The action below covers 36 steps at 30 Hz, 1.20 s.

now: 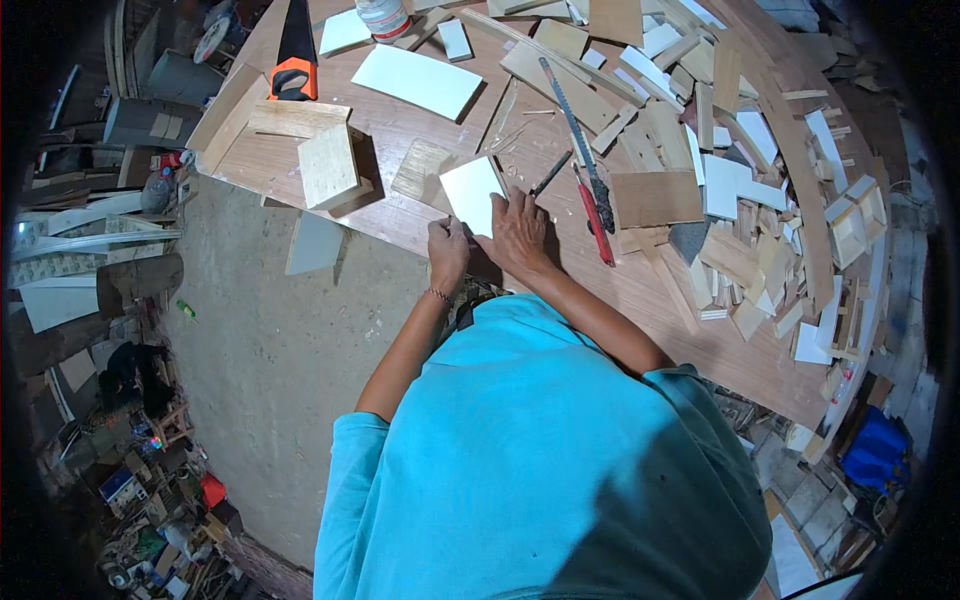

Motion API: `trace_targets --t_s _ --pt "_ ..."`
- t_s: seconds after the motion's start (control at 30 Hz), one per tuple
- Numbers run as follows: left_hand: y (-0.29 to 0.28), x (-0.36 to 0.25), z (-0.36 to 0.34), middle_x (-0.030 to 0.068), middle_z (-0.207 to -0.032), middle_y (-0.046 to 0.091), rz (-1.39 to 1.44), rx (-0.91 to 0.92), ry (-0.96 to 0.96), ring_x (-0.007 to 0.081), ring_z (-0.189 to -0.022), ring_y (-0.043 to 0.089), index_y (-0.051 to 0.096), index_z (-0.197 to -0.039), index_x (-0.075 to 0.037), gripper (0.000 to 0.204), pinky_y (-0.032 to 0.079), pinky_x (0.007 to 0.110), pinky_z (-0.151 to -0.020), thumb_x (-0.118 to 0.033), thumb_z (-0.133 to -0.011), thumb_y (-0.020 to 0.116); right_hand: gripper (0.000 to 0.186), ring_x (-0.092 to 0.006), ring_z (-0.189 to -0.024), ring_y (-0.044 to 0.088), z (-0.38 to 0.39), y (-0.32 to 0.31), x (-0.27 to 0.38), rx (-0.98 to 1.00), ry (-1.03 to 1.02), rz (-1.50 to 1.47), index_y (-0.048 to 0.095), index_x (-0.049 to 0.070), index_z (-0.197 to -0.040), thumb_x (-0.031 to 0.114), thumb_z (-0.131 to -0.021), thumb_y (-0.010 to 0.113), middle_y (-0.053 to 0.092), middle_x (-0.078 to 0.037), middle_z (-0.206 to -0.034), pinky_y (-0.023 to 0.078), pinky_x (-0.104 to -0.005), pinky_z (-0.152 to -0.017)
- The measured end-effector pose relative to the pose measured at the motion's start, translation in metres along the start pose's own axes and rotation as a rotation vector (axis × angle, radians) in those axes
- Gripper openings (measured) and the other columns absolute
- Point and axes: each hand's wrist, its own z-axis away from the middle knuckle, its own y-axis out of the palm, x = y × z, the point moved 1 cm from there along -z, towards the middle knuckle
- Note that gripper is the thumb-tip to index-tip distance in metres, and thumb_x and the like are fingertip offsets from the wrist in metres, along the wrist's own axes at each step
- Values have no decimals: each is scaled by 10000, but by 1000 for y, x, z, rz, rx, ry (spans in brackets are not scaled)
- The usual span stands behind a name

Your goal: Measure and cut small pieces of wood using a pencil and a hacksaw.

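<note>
A small white-faced rectangular board (472,192) lies near the table's front edge. My right hand (522,235) grips its right side, fingers bent over the edge and thumb near the lower corner. Just left of that, my left hand (448,250) is closed at the board's lower edge; whatever it pinches is hidden by the fingers. Right of my hands lie a dark pencil-like stick (551,173) and a red-handled tool (597,222). A long, thin dark blade or rasp (568,105) stretches beyond them. Left of the board rests a pale wood block (423,168).
A handsaw with an orange handle (294,78) lies at the far left by a wooden block assembly (332,168). Behind my hands are a larger white panel (418,82) and a clear jar (383,18). Wood offcuts (735,255) heap on the right.
</note>
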Motion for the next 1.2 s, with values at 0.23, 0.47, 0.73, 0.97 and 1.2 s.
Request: trace_targets --t_s 0.23,0.47,0.73,0.97,1.2 --pt "5 25 -1 69 -703 527 68 3 5 116 -567 496 482 -918 69 233 410 241 -481 -136 -809 501 617 -331 -930 422 -4 8 2 14 85 -153 379 -60 -1074 261 -642 682 399 -195 -1008 390 -426 -727" --pt "-5 -9 13 34 -621 520 338 228 -214 104 -500 478 536 -750 -2 110 435 215 -484 -95 -764 593 741 -372 -1026 365 -10 7 -7 92 61 -162 317 -41 -1158 282 -613 702 357 -226 -1102 348 -463 -828" --pt "-3 -2 17 16 -602 486 332 156 -208 88 -499 471 496 -749 -10 124 483 243 -470 -99 -783 575 881 -400 -1071 327 -27 6 -33 29 236 2 239 -2 -1243 232 -529 699 292 -237 -1199 313 -484 -870" --pt "-13 -16 14 2 -668 451 504 141 -209 103 -579 468 464 -810 -50 129 510 325 -598 -118 -788 571 650 -366 -1111 308 -39 -12 -80 -154 273 -114 335 -3 -1209 206 -670 633 308 -213 -1198 278 -504 -890" --pt "-5 -31 15 -5 -627 451 450 138 -171 76 -537 463 476 -821 -22 86 520 266 -558 -65 -795 546 218 -336 -903 459 -8 2 -88 -199 415 111 444 -27 -969 53 -768 468 440 -197 -962 400 -424 -764"
